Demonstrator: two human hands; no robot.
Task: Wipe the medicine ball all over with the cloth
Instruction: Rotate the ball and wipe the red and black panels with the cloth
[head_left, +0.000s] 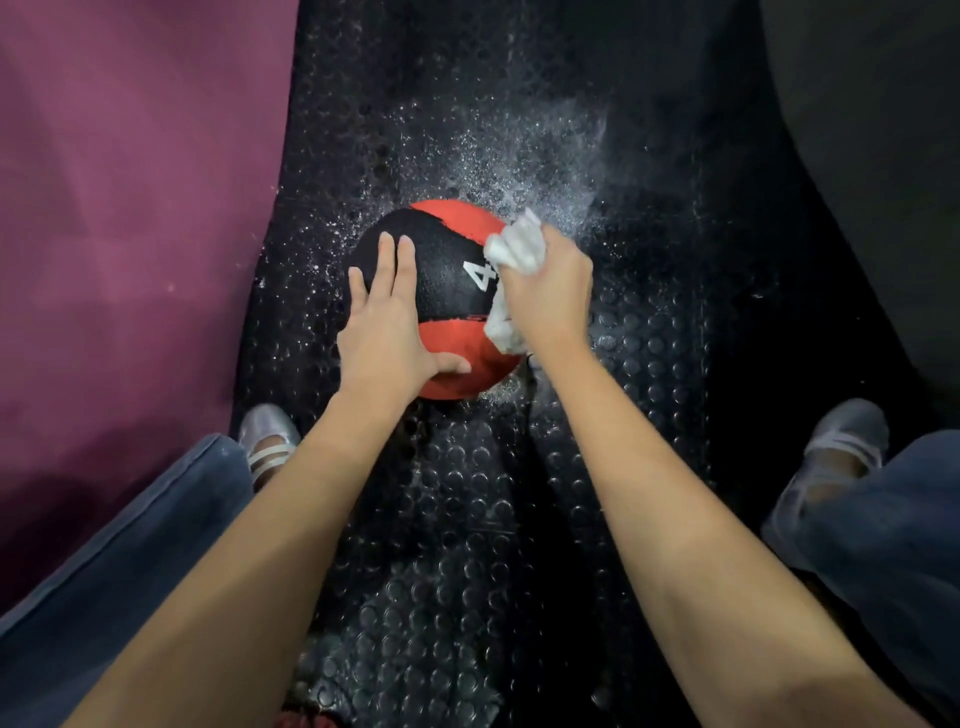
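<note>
A red and black medicine ball (447, 291) with a white number on it rests on the black studded floor mat (467, 519). My left hand (387, 325) lies flat on the ball's left side, fingers spread, thumb on the lower red part. My right hand (550, 293) presses a crumpled white cloth (514, 249) against the ball's right side; the cloth sticks out above and below my fingers and covers part of the number.
White specks and a wet-looking sheen (519, 156) lie on the mat behind the ball. A purple surface (130, 208) borders the mat on the left. My knees in blue jeans and pale shoes (270, 441) (847, 441) flank the ball.
</note>
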